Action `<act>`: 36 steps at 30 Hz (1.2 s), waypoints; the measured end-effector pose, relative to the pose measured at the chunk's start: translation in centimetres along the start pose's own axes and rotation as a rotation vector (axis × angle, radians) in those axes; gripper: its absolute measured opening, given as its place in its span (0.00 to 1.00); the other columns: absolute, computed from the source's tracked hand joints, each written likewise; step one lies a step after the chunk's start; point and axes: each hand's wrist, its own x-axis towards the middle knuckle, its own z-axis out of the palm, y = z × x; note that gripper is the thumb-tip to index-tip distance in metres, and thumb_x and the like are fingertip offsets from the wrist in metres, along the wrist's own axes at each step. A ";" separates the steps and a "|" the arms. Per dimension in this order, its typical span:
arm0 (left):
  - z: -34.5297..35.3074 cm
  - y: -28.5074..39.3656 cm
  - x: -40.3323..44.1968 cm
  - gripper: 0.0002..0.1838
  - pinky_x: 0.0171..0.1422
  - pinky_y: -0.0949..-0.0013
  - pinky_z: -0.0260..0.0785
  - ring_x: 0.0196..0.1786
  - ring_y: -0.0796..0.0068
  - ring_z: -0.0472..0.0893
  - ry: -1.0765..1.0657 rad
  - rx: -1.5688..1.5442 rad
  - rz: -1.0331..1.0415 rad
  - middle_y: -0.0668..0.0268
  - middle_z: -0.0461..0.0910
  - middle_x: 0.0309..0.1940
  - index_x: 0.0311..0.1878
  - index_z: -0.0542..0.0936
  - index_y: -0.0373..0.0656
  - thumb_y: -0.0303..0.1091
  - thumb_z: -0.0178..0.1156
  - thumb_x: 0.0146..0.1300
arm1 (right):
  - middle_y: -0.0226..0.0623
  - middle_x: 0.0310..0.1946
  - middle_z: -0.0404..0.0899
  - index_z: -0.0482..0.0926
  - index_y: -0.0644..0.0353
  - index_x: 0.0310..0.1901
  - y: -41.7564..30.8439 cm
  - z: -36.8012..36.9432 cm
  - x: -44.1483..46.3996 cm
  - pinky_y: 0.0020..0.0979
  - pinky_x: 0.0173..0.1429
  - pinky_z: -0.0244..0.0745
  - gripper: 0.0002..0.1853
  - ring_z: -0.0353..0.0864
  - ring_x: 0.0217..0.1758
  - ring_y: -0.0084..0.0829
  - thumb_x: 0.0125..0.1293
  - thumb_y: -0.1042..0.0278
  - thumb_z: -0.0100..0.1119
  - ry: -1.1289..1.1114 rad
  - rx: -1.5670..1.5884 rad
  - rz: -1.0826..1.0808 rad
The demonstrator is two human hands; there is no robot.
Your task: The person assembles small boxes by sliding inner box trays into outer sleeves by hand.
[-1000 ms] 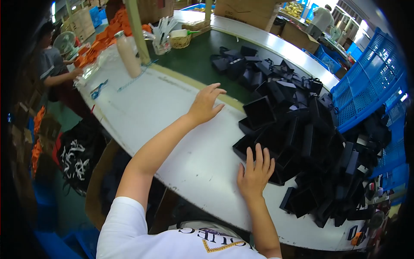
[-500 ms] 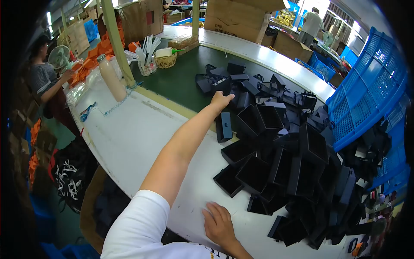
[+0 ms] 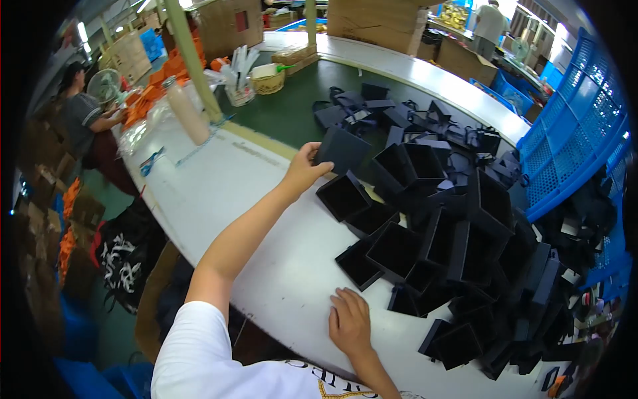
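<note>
My left hand [image 3: 308,171] is stretched out over the far part of the white table, its thumb and fingers closed on the left edge of a dark box [image 3: 343,150]. The box is tilted, with a flat, plain side facing me. Just below it, an open black box [image 3: 344,197] stands at the edge of a large heap of similar open boxes [image 3: 397,249]. My right hand [image 3: 350,322] lies palm down on the white tabletop [image 3: 272,266], fingers stretched out, holding nothing, left of the heap.
Dark ribboned pieces [image 3: 399,113] lie on the green surface behind. A blue plastic crate [image 3: 571,126] leans at the right. A tan bottle [image 3: 187,112], a basket [image 3: 268,81] and blue snips [image 3: 152,161] sit to the left. A seated person [image 3: 86,116] works at far left.
My left hand has come back and left from the far boxes, now with a dark box lifted in its grip. My right hand stays on the tabletop. The view has shifted slightly.
</note>
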 end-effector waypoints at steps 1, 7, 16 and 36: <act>-1.6 0.2 -3.1 0.31 0.56 0.67 0.77 0.56 0.70 0.82 0.044 0.001 0.085 0.59 0.81 0.56 0.66 0.73 0.37 0.24 0.72 0.59 | 0.47 0.57 0.81 0.83 0.66 0.51 0.0 0.1 -0.1 0.48 0.67 0.74 0.16 0.79 0.64 0.50 0.60 0.79 0.64 0.004 -0.011 -0.020; -7.8 2.7 -20.8 0.31 0.60 0.58 0.73 0.59 0.55 0.81 0.212 0.849 0.623 0.58 0.79 0.57 0.59 0.77 0.44 0.17 0.71 0.49 | 0.47 0.57 0.81 0.83 0.66 0.50 -1.6 -0.2 -0.5 0.45 0.65 0.76 0.17 0.80 0.64 0.49 0.57 0.81 0.63 -0.061 0.034 -0.220; -7.1 2.9 -35.0 0.21 0.62 0.54 0.66 0.61 0.53 0.78 -0.083 1.033 0.547 0.58 0.79 0.61 0.47 0.83 0.49 0.25 0.71 0.46 | 0.51 0.67 0.76 0.81 0.69 0.54 -7.1 2.1 -3.1 0.46 0.71 0.73 0.19 0.75 0.71 0.50 0.61 0.77 0.61 -0.249 0.110 -0.397; -3.0 2.3 -23.3 0.08 0.47 0.55 0.79 0.44 0.50 0.86 0.007 0.924 0.446 0.56 0.86 0.49 0.39 0.83 0.34 0.31 0.67 0.68 | 0.47 0.72 0.71 0.79 0.67 0.57 -7.5 4.1 -2.3 0.45 0.73 0.69 0.20 0.70 0.73 0.47 0.65 0.68 0.65 -0.272 0.009 -0.308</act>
